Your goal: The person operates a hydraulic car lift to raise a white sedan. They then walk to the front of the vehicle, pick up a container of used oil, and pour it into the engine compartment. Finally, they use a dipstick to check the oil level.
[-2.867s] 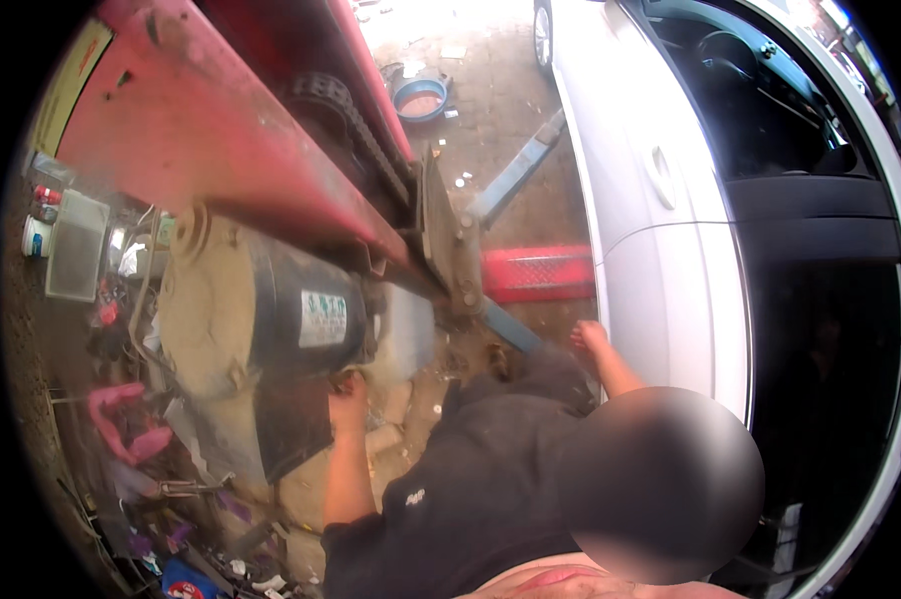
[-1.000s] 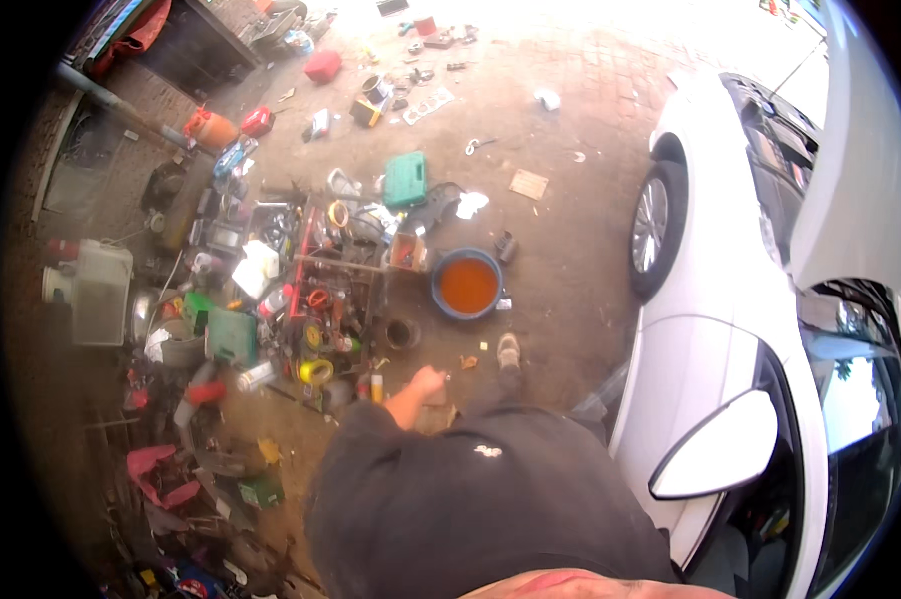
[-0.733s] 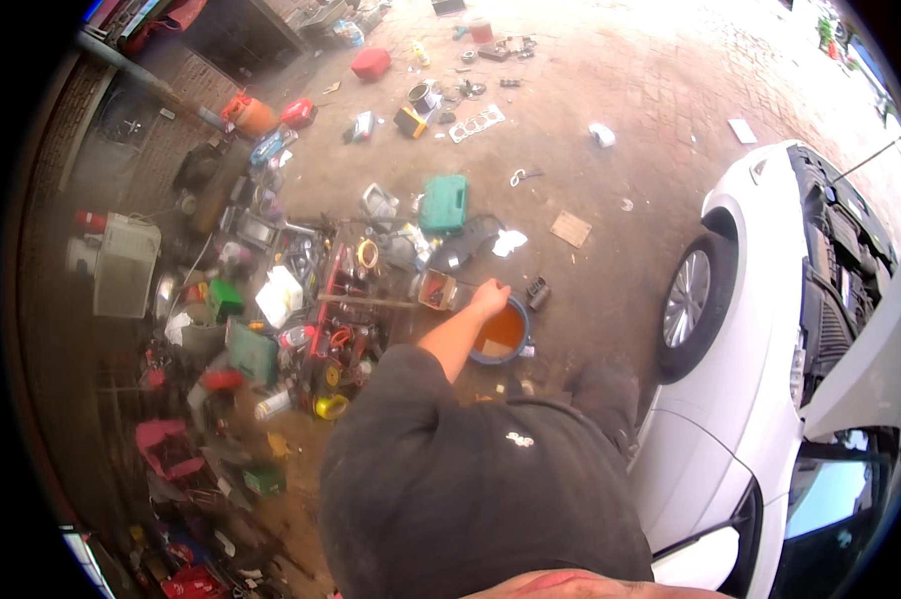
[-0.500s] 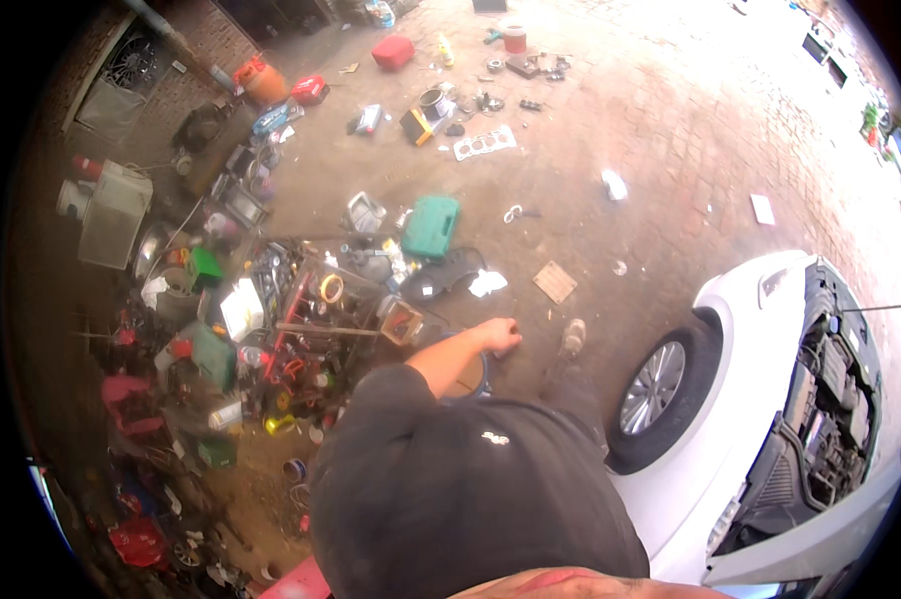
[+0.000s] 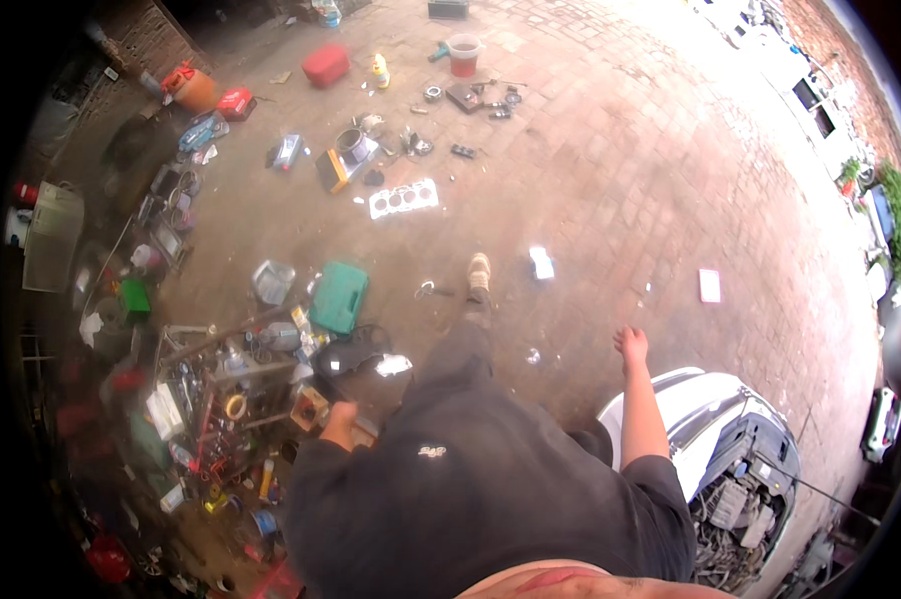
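Observation:
My right hand (image 5: 630, 345) hangs out over the paving, just beyond the front of a white car (image 5: 660, 399). Its fingers are loosely bent and apart, with nothing visible in them. My left arm swings low beside my dark shirt; the left hand (image 5: 344, 411) is small and blurred, near a small wooden box (image 5: 310, 407), and its fingers cannot be made out. Ahead of my body one shoe (image 5: 478, 272) steps forward onto the ground. Left of that shoe lies a green plastic case (image 5: 338, 298).
A cluttered tool rack (image 5: 221, 399) fills the left side. The car's engine bay (image 5: 735, 499) stands uncovered at lower right. Ahead on the ground lie a head gasket (image 5: 403, 199), a white packet (image 5: 541, 263), a red-based bucket (image 5: 463, 56) and a red canister (image 5: 326, 66).
I have stepped forward and the view has turned right. The car has shifted to the lower right and the rack down-left. My right hand has come into view; the left has drawn back.

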{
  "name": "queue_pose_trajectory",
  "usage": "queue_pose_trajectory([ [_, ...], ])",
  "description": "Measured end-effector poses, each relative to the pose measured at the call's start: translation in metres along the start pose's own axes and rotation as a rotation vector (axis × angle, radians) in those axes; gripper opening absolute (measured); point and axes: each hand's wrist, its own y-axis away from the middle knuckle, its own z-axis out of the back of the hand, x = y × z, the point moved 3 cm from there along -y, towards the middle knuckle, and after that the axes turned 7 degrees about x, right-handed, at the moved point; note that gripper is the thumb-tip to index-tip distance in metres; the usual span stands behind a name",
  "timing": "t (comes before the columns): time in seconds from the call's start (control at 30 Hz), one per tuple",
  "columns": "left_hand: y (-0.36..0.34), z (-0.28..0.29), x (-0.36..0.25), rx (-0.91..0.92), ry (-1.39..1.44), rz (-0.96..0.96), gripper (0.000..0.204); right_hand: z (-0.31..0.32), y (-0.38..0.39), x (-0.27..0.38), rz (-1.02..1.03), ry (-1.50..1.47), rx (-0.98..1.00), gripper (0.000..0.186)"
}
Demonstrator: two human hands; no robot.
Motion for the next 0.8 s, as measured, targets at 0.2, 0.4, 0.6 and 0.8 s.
queue_pose_trajectory([
  [0.2,-0.057,-0.033,-0.307,0.147,-0.36,-0.133,0.048,-0.058,-0.091,0.034,-0.295,0.055,0.119,0.026],
  [0.4,-0.006,-0.04,-0.776,-0.037,-0.351,-0.766,0.049,-0.056,-0.121,0.031,-0.746,0.139,0.211,0.025],
  [0.6,-0.017,-0.041,-1.06,0.041,-0.137,-1.019,0.041,-0.076,-0.288,0.119,-0.853,0.191,0.251,0.027],
  [0.8,-0.132,-0.033,-1.085,-0.146,-0.12,-0.55,0.044,-0.123,-0.618,0.323,-0.563,0.351,0.272,0.029],
])
